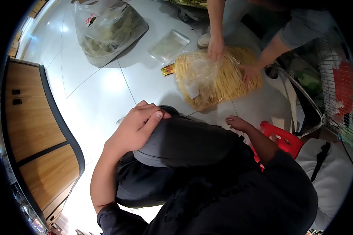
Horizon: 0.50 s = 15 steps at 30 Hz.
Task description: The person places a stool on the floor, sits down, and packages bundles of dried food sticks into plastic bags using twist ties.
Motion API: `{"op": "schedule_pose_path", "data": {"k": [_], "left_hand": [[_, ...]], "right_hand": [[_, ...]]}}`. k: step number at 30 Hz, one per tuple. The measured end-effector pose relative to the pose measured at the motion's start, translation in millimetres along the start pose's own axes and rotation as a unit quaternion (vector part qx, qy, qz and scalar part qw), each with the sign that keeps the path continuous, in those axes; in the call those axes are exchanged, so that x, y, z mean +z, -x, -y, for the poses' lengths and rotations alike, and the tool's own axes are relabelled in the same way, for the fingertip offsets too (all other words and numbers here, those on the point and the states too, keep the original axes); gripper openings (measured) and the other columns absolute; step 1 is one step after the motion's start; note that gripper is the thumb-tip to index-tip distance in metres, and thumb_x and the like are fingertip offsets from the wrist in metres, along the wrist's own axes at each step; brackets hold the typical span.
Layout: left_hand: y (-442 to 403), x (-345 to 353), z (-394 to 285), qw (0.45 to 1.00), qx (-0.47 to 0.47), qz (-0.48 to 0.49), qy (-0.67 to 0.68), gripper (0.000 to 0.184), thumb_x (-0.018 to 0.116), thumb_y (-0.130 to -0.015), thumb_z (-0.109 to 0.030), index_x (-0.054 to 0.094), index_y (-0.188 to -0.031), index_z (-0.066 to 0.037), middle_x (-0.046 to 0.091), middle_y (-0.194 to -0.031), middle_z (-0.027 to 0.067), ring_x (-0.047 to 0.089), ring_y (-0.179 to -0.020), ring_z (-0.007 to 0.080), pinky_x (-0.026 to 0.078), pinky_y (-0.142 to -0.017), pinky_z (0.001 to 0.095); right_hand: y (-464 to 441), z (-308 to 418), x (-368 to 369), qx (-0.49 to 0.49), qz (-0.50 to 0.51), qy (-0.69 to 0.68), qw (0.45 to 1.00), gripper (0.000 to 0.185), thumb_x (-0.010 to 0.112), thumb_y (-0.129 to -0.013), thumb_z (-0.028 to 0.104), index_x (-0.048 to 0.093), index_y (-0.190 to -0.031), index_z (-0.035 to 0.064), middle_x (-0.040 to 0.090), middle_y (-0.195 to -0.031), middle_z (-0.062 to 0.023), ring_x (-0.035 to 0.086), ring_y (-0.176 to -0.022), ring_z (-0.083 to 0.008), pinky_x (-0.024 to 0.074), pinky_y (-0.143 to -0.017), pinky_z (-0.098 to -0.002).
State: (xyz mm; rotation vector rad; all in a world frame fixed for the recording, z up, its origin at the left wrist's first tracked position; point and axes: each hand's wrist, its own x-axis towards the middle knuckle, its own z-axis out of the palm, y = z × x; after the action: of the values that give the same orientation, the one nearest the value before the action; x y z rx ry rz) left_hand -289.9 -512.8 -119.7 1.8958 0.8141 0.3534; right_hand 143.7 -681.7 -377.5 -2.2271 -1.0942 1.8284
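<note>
My left hand (139, 124) rests on my bent knee (180, 141), its fingers laid over the dark trouser cloth and holding nothing. Beside the other leg, my right hand (238, 123) hangs loosely above the floor with its fingers apart and nothing in them. In front of me lies a large bundle of thin yellow strips (223, 84), partly covered by clear plastic wrap (198, 70). Another person's two hands (216, 49) press on this bundle from the far side. A small gold-and-red packet (168, 70) touches its left edge.
A translucent plastic bag (110, 37) with greenish contents stands on the tiled floor (94, 80). A flat clear package (169, 46) lies near the bundle. Wooden cabinets (35, 117) line the left. At right are a red plastic stool (284, 139), a wire rack (335, 78) and a pale cushion (329, 168).
</note>
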Motion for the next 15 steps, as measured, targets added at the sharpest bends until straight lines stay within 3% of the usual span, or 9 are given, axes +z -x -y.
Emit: {"op": "schedule_pose_path", "data": {"k": [6, 10, 13, 15], "left_hand": [[0, 6, -2, 1.000, -0.009, -0.022, 0.006, 0.032, 0.042, -0.100, -0.019, 0.068, -0.100, 0.000, 0.067, -0.092, 0.0134, 0.054, -0.088, 0.0285, 0.044, -0.086, 0.0369], [-2, 6, -5, 1.000, -0.011, -0.022, 0.007, 0.031, 0.042, -0.100, -0.019, 0.068, -0.101, -0.001, 0.067, -0.091, 0.0134, 0.055, -0.089, 0.0283, 0.044, -0.087, 0.0371], [-4, 8, -12, 1.000, -0.023, -0.019, 0.006, 0.031, 0.043, -0.100, -0.019, 0.068, -0.102, -0.001, 0.067, -0.094, 0.0127, 0.055, -0.091, 0.0277, 0.044, -0.087, 0.0369], [-5, 9, -13, 1.000, -0.002, -0.011, 0.004, 0.029, 0.044, -0.100, -0.018, 0.067, -0.102, -0.001, 0.067, -0.096, 0.0122, 0.056, -0.092, 0.0275, 0.044, -0.088, 0.0364]], "right_hand": [[-32, 23, 41, -0.125, 0.055, 0.055, 0.989, 0.043, 0.061, -0.090, 0.034, 0.061, -0.119, 0.0022, 0.068, -0.108, -0.0179, 0.066, -0.095, -0.0255, 0.0510, -0.084, -0.0353], [-33, 27, 38, -0.134, 0.047, 0.122, 0.982, 0.046, 0.061, -0.092, 0.032, 0.056, -0.125, 0.0004, 0.066, -0.113, -0.0171, 0.064, -0.099, -0.0223, 0.0497, -0.088, -0.0317], [-45, 13, 37, -0.152, 0.037, 0.138, 0.978, 0.049, 0.060, -0.090, 0.039, 0.060, -0.122, 0.0014, 0.066, -0.116, -0.0183, 0.065, -0.102, -0.0276, 0.0505, -0.089, -0.0356], [-56, 6, 37, -0.120, 0.134, 0.177, 0.968, 0.049, 0.060, -0.091, 0.037, 0.059, -0.126, 0.0036, 0.064, -0.121, -0.0153, 0.063, -0.106, -0.0255, 0.0504, -0.090, -0.0363]]}}
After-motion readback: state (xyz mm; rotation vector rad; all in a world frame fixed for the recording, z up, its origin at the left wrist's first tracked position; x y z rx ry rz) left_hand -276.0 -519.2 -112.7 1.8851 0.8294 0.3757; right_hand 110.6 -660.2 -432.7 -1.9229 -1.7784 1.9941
